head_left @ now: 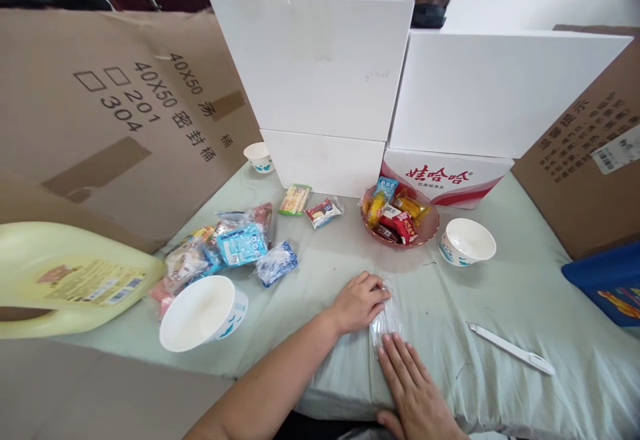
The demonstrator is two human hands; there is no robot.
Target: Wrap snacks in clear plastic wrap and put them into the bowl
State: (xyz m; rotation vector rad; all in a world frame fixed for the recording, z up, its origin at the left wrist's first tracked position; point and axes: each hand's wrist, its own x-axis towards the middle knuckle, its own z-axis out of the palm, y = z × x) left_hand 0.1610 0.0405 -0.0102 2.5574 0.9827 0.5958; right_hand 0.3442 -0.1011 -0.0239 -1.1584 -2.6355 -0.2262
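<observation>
A left hand and a right hand pressed flat, fingers extended, on a clear plastic wrapper lying on the pale green tablecloth, just in front of a reddish dish of packaged snacks and near a white paper bowl.

Three white paper bowls are counted: one at nine o'clock, one at two o'clock, one at eleven o'clock. One pink glass dish of wrapped snacks is seen at twelve o'clock, one white plastic knife at three o'clock, one yellow plastic jug at nine o'clock.
</observation>
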